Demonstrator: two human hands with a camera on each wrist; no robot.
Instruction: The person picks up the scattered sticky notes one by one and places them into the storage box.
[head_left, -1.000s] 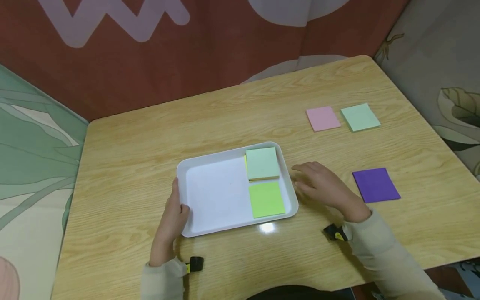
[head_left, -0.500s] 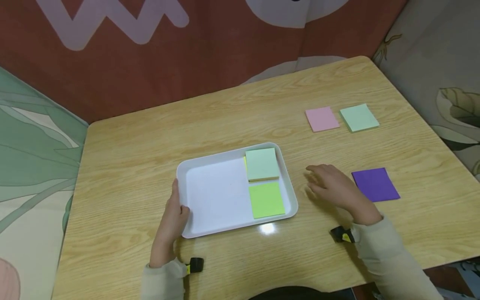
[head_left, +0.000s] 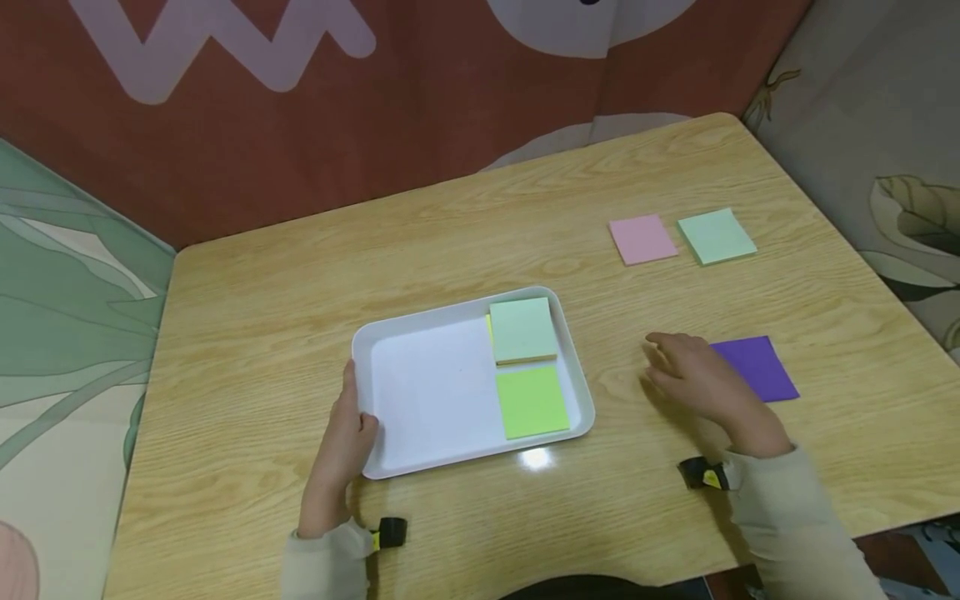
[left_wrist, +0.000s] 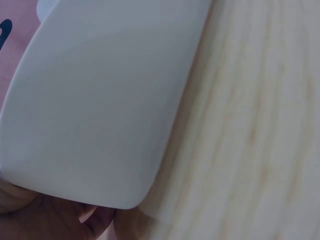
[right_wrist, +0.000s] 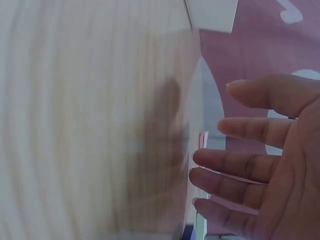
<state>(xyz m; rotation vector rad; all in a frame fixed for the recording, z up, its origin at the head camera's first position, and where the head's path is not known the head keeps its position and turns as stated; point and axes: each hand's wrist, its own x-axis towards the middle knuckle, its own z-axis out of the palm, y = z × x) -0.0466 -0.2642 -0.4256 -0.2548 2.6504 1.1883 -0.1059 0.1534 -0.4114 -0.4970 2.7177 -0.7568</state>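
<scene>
Right hand (head_left: pixel 701 385) open, empty, moved from white tray (head_left: pixel 375 342) toward purple pad (head_left: pixel 759 367), left hand (head_left: pixel 341 446) gripping tray

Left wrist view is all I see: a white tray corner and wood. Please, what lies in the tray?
Observer: Two pads lie in the white tray, at its right end: a pale green pad and a lime pad.
Operator: Where is the right hand?
Observer: The right hand hovers open, partly over a purple pad, right of the tray.
Operator: Other pads?
Observer: A pink pad and a mint pad lie side by side on the table's far right.
</scene>
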